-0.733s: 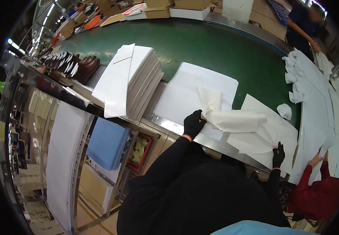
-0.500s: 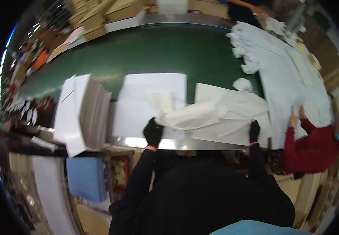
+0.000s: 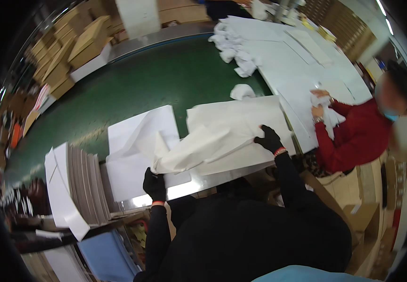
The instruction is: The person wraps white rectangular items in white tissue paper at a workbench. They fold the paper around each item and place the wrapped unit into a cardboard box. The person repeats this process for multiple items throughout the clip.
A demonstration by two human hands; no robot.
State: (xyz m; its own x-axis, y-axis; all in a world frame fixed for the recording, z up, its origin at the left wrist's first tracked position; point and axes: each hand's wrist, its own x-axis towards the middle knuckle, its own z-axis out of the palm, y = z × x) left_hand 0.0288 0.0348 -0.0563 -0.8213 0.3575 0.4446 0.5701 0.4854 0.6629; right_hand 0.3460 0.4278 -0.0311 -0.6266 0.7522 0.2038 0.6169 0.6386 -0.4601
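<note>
A crumpled cream paper sheet (image 3: 199, 149) stretches between my two black-gloved hands. My left hand (image 3: 155, 185) is closed on its lower left end at the table's front edge. The sheet's right end comes to a point at my right hand (image 3: 270, 140), pinched by the thumb while the bare index fingertip sticks out apart. Below and behind lies a flatter stack of cream paper (image 3: 241, 113), partly covered by the crumpled sheet. White sheets (image 3: 140, 127) lie to the left, partly under the crumpled end.
A standing pile of grey-brown boards (image 3: 88, 183) with white sheets on it is at left. Behind is a green belt (image 3: 133, 77). One paper ball (image 3: 243, 91) sits near the white table (image 3: 283, 70), where a co-worker in red (image 3: 354, 134) handles white paper. Cardboard boxes (image 3: 88, 42) stand far left.
The view has turned to the right. My right hand has moved inward and up over the cream stack, drawing the sheet's right end with it. My left hand keeps its hold.
</note>
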